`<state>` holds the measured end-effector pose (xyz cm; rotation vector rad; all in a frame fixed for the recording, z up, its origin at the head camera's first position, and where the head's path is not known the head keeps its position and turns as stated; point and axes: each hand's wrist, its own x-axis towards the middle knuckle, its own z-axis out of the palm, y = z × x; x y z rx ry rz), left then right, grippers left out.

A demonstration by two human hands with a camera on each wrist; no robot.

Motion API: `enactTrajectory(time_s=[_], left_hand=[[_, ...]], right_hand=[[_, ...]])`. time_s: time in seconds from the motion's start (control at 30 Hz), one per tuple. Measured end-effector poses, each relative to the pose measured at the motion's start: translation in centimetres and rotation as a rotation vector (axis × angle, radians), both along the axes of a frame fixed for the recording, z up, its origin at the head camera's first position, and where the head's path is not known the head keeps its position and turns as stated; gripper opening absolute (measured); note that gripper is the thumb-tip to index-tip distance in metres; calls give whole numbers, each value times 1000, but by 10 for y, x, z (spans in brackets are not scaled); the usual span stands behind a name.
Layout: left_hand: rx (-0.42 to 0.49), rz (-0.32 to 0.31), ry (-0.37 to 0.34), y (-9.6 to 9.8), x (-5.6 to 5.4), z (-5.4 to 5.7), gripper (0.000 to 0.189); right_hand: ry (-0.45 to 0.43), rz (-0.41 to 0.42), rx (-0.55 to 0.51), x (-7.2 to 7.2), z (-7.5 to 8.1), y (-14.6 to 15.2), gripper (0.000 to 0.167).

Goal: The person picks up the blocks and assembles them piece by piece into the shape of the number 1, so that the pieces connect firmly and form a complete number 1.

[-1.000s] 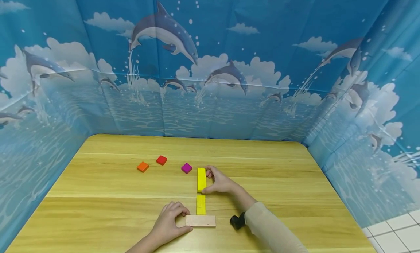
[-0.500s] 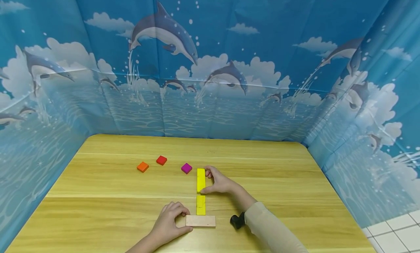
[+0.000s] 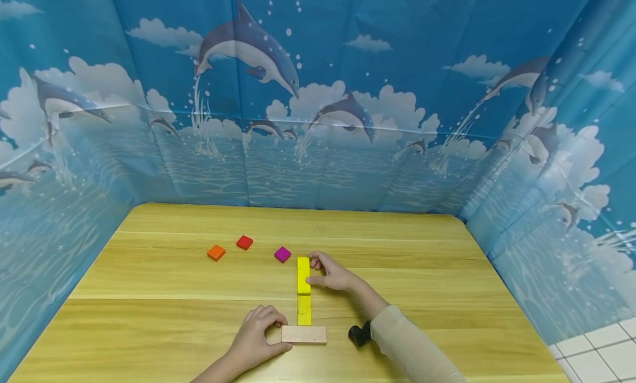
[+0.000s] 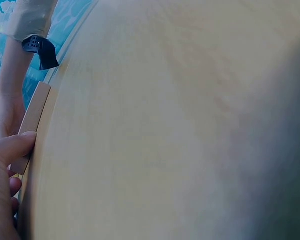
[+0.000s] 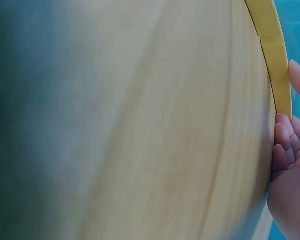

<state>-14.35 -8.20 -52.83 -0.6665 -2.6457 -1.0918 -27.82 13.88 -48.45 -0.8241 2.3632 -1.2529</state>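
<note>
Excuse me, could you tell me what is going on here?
Someone is working with both hands at a table. The left hand grips a plain wooden block by one end; the right hand holds the farther yellow block, end to end with a nearer yellow block. An orange piece, a red piece and a purple piece lie untouched.

Indoor booth, rm type unclear: dolphin-print curtains (image 3: pixel 318 170) around wood-grain tbl (image 3: pixel 422 250), tiled flr (image 3: pixel 614 350)

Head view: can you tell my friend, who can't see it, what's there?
The right hand touches a yellow block lined up with another yellow block on a table; the left hand holds a pale block. Orange, red and purple blocks lie left; behind hangs a dolphin curtain.
</note>
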Motion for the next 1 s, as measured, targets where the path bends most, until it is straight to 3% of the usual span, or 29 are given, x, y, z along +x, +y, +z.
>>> enactTrajectory(time_s=[0.17, 0.6, 0.7, 1.0], left_hand=[[-2, -2, -10, 0, 0, 0, 33], [-1, 2, -20, 0, 0, 0, 33], [-2, 2, -17, 0, 1, 0, 33], [1, 3, -21, 0, -1, 0, 33]], right_hand=[[-39, 11, -19, 10, 20, -2, 51], [-35, 10, -9, 10, 19, -1, 54], [-28, 11, -7, 8, 17, -1, 54], [1, -18, 37, -8, -12, 3, 55]])
